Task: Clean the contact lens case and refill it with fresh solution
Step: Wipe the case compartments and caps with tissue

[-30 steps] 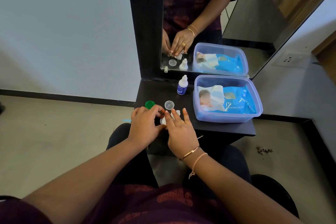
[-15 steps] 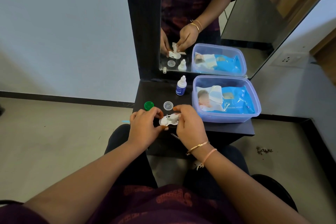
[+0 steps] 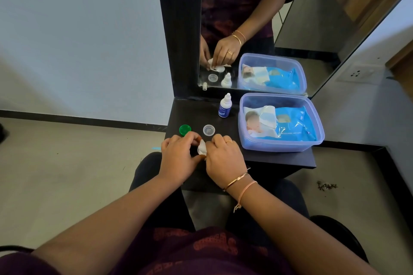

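Green cap [image 3: 185, 130], clear cap [image 3: 209, 129] close ahead

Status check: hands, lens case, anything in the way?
Left hand and right hand both pinch the white lens case at the shelf edge. Green cap and clear cap lie just beyond. Bottle stands clear; nothing blocking.

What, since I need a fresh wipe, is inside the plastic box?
A blue pack of wet wipes lies inside the box, with a white sheet sticking up near its left end. Anything under the pack is hidden.

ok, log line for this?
left hand: grips white lens case | right hand: same | green round cap, clear round cap: off
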